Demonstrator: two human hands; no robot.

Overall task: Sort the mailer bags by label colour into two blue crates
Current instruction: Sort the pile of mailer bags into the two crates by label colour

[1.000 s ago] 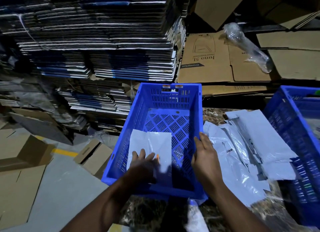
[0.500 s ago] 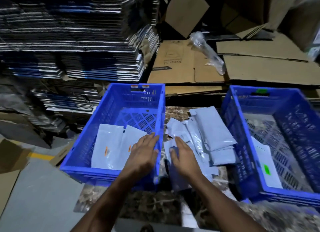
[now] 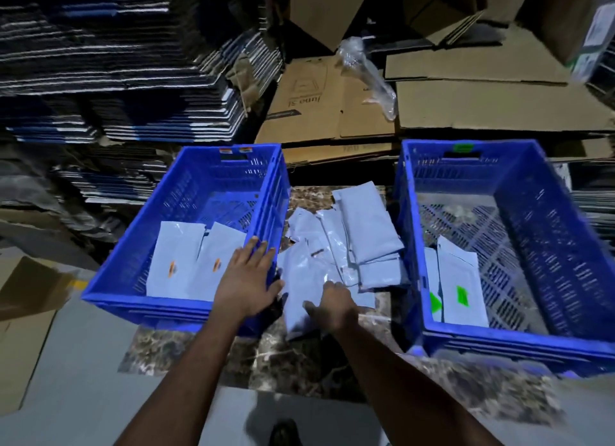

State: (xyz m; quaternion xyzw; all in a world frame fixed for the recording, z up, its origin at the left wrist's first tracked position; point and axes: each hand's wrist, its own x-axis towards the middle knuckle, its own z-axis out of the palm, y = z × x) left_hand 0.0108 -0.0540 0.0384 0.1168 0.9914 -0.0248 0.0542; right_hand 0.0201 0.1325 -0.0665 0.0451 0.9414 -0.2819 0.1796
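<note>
Two blue crates stand on a marbled slab. The left crate (image 3: 139, 262) holds two pale mailer bags with orange labels (image 3: 179, 266). The right crate (image 3: 549, 239) holds two bags with green labels (image 3: 461, 289). Between the crates lies a loose pile of pale mailer bags (image 3: 362, 232). My left hand (image 3: 248, 277) rests flat, fingers spread, on the left crate's near right corner. My right hand (image 3: 334, 304) presses down on the nearest bag of the pile (image 3: 301, 279), fingers curled at its edge; whether it grips the bag is unclear.
Tall stacks of flattened cartons (image 3: 116, 63) rise behind the left crate. Brown cardboard sheets (image 3: 482, 103) and a crumpled clear plastic wrap (image 3: 369, 73) lie behind the right crate. Loose cardboard boxes (image 3: 26, 299) sit on the grey floor at the left. A shoe tip (image 3: 283, 432) shows below.
The view swung right, bringing the right crate into sight. My left hand left the bag in the left crate and moved to its corner. My right hand went onto the pile.
</note>
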